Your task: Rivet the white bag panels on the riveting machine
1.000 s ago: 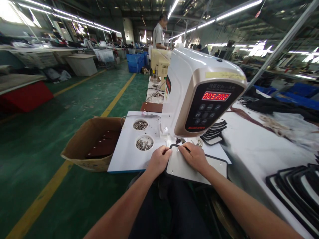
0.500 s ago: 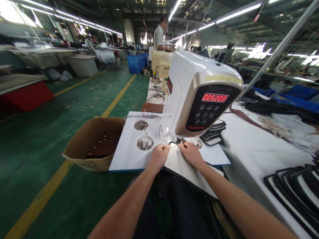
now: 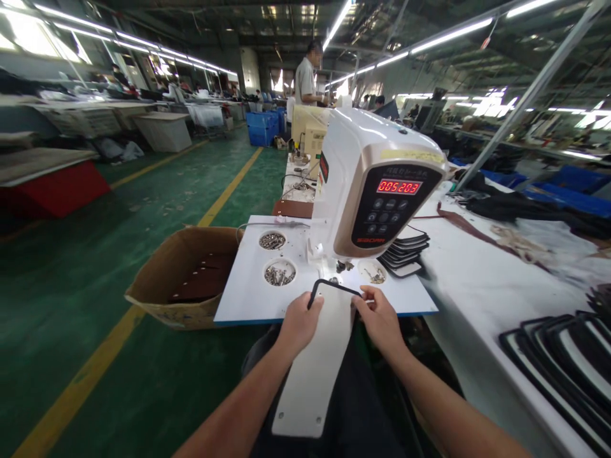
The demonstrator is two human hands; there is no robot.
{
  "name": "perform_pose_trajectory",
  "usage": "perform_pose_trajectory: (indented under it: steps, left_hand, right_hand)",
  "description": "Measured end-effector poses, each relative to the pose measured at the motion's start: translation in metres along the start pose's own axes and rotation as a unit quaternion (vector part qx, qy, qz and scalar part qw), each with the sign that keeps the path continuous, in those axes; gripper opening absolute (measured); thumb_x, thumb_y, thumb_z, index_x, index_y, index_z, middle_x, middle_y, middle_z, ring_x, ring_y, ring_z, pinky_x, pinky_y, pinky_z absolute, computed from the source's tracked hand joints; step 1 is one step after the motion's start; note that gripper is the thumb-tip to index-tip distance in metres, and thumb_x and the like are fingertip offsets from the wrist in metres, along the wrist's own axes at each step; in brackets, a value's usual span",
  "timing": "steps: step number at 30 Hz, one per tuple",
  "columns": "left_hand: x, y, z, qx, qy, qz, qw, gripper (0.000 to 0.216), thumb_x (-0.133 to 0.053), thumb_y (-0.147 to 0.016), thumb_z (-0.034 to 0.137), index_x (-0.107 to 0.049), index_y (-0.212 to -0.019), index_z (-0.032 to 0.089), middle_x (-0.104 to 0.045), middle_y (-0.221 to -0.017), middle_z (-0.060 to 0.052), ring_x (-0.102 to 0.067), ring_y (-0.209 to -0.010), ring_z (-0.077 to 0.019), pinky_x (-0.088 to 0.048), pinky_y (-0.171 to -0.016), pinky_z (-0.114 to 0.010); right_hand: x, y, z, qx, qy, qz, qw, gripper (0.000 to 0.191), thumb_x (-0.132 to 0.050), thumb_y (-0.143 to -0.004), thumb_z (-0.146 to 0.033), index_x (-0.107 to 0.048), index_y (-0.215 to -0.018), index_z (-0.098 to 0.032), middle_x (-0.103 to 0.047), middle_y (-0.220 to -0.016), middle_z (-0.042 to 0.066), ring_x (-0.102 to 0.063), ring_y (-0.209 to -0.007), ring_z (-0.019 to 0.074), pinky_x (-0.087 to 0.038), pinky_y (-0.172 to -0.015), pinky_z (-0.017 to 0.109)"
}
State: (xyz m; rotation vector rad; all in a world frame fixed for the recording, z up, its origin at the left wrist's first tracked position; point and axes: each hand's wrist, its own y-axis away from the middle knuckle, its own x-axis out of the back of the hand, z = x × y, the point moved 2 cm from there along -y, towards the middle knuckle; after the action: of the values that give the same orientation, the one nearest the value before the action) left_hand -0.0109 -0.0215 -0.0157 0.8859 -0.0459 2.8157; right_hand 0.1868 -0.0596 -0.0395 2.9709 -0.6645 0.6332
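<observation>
Between my hands is a long white panel with black edging (image 3: 315, 356), its far end at the front of the white machine table (image 3: 243, 299) and its near end over my lap. Two small metal studs show at the near end. My left hand (image 3: 301, 321) grips the panel's left edge, thumb on top. At the far right corner, my right hand (image 3: 379, 315) pinches the edge between thumb and fingers. Just beyond the panel stands a riveting machine (image 3: 386, 184) with a red lit counter; its metal head (image 3: 344, 266) is above the table, apart from the panel.
Round cups of small metal fasteners (image 3: 280, 273) are set in the table. A cardboard box (image 3: 157, 267) with brown pieces stands at left. Black-edged panels are stacked beside the machine (image 3: 405, 251) and on the right-hand table (image 3: 563, 369). A person (image 3: 305, 79) stands farther back.
Both hands have drawn the panel back from under the machine head toward me. The panel has swung from slanting right to pointing down over my lap.
</observation>
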Motion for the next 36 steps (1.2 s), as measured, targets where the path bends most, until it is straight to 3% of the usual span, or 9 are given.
perform_pose_trajectory:
  steps: [2, 4, 6, 8, 18, 24, 28, 33, 36]
  left_hand:
    - [-0.002, -0.011, 0.009, -0.04, -0.001, -0.047, 0.998, 0.036, -0.043, -0.088, 0.047, -0.054, -0.071, 0.018, -0.062, -0.072, 0.0, -0.055, -0.071, -0.0156, -0.036, -0.065, -0.028]
    - [-0.005, -0.022, 0.017, -0.082, 0.001, -0.086, 0.993, 0.036, -0.043, -0.088, 0.047, -0.057, -0.073, 0.018, -0.064, -0.075, -0.001, -0.055, -0.072, -0.0163, -0.036, -0.064, -0.028]
    - [-0.006, -0.03, 0.022, -0.11, -0.004, -0.104, 0.988, 0.036, -0.043, -0.088, 0.048, -0.059, -0.075, 0.018, -0.065, -0.077, -0.001, -0.056, -0.073, -0.0167, -0.036, -0.064, -0.027]
    - [-0.006, -0.037, 0.022, -0.116, -0.02, -0.098, 0.988, 0.037, -0.044, -0.087, 0.049, -0.059, -0.073, 0.018, -0.065, -0.075, -0.002, -0.055, -0.072, -0.0168, -0.035, -0.063, -0.027]
    - [-0.001, -0.046, 0.012, -0.073, -0.099, -0.019, 0.992, 0.041, -0.034, -0.092, 0.05, -0.059, -0.076, 0.021, -0.066, -0.078, -0.003, -0.055, -0.073, -0.017, -0.03, -0.064, -0.028]
    - [-0.003, -0.051, 0.009, -0.038, -0.121, -0.018, 0.992, 0.045, -0.033, -0.091, 0.054, -0.057, -0.071, 0.021, -0.067, -0.077, -0.004, -0.052, -0.07, -0.0166, -0.026, -0.061, -0.028]
    - [-0.001, -0.053, 0.008, -0.037, -0.114, -0.021, 0.993, 0.045, -0.034, -0.091, 0.054, -0.056, -0.069, 0.021, -0.066, -0.075, -0.004, -0.052, -0.068, -0.0161, -0.027, -0.061, -0.028]
    - [0.013, -0.034, 0.011, -0.038, -0.127, -0.02, 0.991, 0.044, -0.034, -0.091, 0.054, -0.057, -0.072, 0.021, -0.068, -0.078, -0.004, -0.058, -0.073, -0.0177, -0.031, -0.063, -0.028]
    - [0.025, -0.006, 0.013, -0.04, -0.136, -0.029, 0.99, 0.04, -0.036, -0.09, 0.055, -0.06, -0.081, 0.024, -0.07, -0.081, -0.003, -0.063, -0.08, -0.0204, -0.037, -0.068, -0.029]
  right_hand:
    - [0.005, -0.011, -0.014, 0.107, 0.064, 0.011, 0.992, 0.044, -0.059, -0.084, -0.05, -0.06, -0.116, -0.02, -0.065, -0.107, 0.009, -0.062, -0.086, 0.0217, -0.049, -0.075, 0.034]
    - [0.004, -0.024, -0.028, 0.196, 0.118, -0.026, 0.973, 0.036, -0.056, -0.087, -0.05, -0.065, -0.107, -0.021, -0.066, -0.106, 0.008, -0.061, -0.096, 0.0228, -0.046, -0.083, 0.034]
    - [-0.002, -0.035, -0.038, 0.215, 0.148, -0.083, 0.962, 0.032, -0.052, -0.091, -0.05, -0.067, -0.097, -0.022, -0.069, -0.096, 0.006, -0.061, -0.093, 0.0215, -0.044, -0.081, 0.032]
    - [-0.007, -0.044, -0.041, 0.182, 0.166, -0.104, 0.964, 0.031, -0.049, -0.092, -0.05, -0.065, -0.09, -0.023, -0.069, -0.086, 0.003, -0.061, -0.083, 0.0199, -0.042, -0.074, 0.03]
    - [-0.019, -0.067, -0.041, 0.092, 0.171, -0.074, 0.978, 0.033, -0.05, -0.085, -0.046, -0.058, -0.065, -0.02, -0.064, -0.067, 0.001, -0.054, -0.066, 0.0174, -0.035, -0.062, 0.027]
    - [-0.023, -0.073, -0.039, 0.071, 0.161, -0.076, 0.981, 0.028, -0.052, -0.081, -0.037, -0.063, -0.063, -0.018, -0.068, -0.07, 0.005, -0.056, -0.067, 0.0173, -0.037, -0.062, 0.027]
    - [-0.023, -0.07, -0.038, 0.057, 0.134, -0.082, 0.986, 0.031, -0.053, -0.081, -0.042, -0.065, -0.065, -0.018, -0.068, -0.072, 0.005, -0.057, -0.069, 0.0181, -0.038, -0.064, 0.027]
    - [-0.016, -0.058, -0.039, 0.035, 0.063, -0.057, 0.996, 0.037, -0.054, -0.082, -0.052, -0.063, -0.067, -0.019, -0.065, -0.07, 0.002, -0.056, -0.07, 0.0173, -0.038, -0.063, 0.026]
    - [0.01, -0.041, -0.03, -0.001, 0.005, -0.025, 1.0, 0.042, -0.053, -0.082, -0.058, -0.06, -0.069, -0.019, -0.06, -0.065, 0.0, -0.052, -0.064, 0.0152, -0.037, -0.058, 0.025]
